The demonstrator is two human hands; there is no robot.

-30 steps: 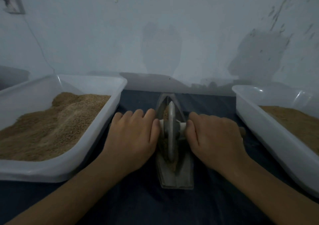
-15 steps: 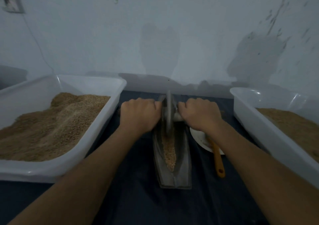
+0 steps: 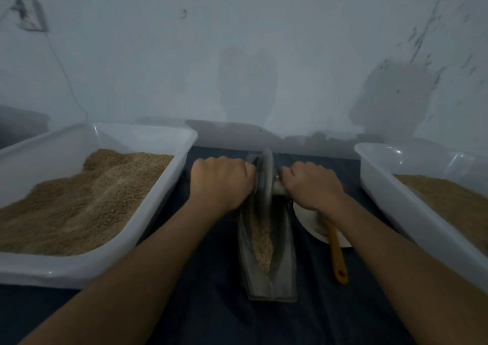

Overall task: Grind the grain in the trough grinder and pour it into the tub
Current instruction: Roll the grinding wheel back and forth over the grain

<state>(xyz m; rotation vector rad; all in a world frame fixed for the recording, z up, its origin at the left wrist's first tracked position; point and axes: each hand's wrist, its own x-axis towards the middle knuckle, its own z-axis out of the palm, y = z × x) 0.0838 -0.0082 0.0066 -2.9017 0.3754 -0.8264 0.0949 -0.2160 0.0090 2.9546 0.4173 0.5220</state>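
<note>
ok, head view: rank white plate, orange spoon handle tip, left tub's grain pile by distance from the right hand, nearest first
1. White plate: under and just behind the right hand, right of the trough grinder.
2. Orange spoon handle tip: nearer the person, right of the grinder, resting on the dark cloth.
3. Grain pile: in the left tub, beyond the left hand.

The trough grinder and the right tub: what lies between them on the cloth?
In the head view, a white plate with an orange-handled spoon lies between the trough grinder and the right tub.
</note>
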